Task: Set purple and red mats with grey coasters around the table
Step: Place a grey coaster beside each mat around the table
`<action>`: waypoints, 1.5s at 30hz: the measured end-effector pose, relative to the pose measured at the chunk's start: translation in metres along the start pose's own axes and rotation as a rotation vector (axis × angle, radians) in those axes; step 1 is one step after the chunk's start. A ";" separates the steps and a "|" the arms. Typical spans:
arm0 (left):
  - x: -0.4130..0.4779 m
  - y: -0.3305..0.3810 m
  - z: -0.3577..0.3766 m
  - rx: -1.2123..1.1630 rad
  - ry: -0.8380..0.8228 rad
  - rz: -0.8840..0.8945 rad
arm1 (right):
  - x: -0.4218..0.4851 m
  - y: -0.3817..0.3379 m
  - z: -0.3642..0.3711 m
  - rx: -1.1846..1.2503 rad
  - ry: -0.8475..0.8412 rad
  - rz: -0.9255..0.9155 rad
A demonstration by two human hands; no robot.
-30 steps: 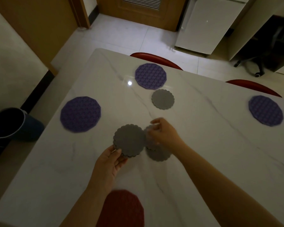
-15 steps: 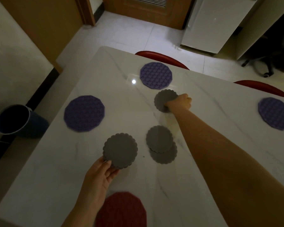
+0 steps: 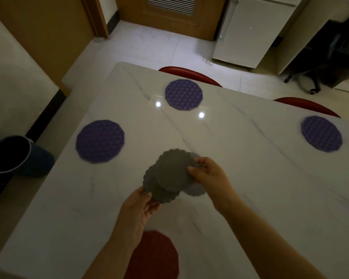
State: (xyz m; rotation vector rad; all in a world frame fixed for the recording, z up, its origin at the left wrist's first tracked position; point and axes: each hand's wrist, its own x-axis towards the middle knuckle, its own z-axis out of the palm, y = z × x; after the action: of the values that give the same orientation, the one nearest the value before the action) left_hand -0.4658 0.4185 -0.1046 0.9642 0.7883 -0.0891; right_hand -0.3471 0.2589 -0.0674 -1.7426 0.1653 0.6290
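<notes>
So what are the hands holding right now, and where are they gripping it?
Grey coasters, overlapped in a loose stack. The left hand pinches the near-left rim; the right hand grips the right edge with its fingers.

Dim room before me, pale tiled floor (image 3: 149, 45), wooden door (image 3: 169, 15), white fridge (image 3: 250, 31), dark bin (image 3: 14, 156), red chairs (image 3: 189, 74).

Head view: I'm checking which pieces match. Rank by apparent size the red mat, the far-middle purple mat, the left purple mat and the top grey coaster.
1. Red textured mat, nearest the camera and partly hidden.
2. Left purple polygonal mat.
3. Top grey scalloped coaster and far-middle purple mat look alike; distance makes this unsure.
</notes>
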 end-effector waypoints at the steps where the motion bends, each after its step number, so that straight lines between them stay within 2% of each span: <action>1: -0.001 -0.001 0.002 0.001 -0.011 -0.003 | -0.006 0.007 0.005 -0.135 0.007 -0.006; 4: -0.006 -0.004 0.007 -0.003 -0.033 -0.012 | -0.015 0.025 0.011 -0.422 0.146 -0.059; 14: -0.019 -0.015 0.009 0.007 -0.140 -0.058 | -0.038 0.040 0.007 -0.310 0.179 -0.044; 21: -0.033 -0.019 0.006 0.114 -0.142 -0.060 | -0.050 0.051 0.007 -0.417 0.146 -0.082; 24: -0.035 -0.022 -0.002 0.145 -0.083 -0.027 | -0.039 0.045 0.009 -0.465 0.118 -0.097; 28: -0.038 -0.022 -0.004 0.132 -0.067 -0.009 | 0.011 0.027 0.001 -0.864 0.183 -0.160; 31: -0.043 -0.027 -0.006 0.132 -0.032 -0.001 | 0.038 0.021 -0.002 -1.015 0.149 -0.052; 33: -0.045 -0.030 -0.009 0.123 0.001 -0.017 | 0.050 0.021 0.000 -1.043 0.154 0.001; 38: -0.041 -0.031 -0.019 0.080 0.036 -0.080 | 0.060 0.019 0.005 -1.082 0.166 -0.021; 42: -0.041 -0.035 -0.018 0.084 0.044 -0.081 | 0.058 0.022 0.004 -1.031 0.201 0.033; 45: -0.042 -0.033 -0.018 0.094 0.036 -0.078 | 0.052 0.019 0.004 -0.983 0.226 0.008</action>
State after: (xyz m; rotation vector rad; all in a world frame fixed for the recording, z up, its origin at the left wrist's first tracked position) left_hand -0.5196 0.4013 -0.1071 1.0260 0.8609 -0.1787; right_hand -0.3125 0.2690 -0.1099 -2.7646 0.0064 0.5473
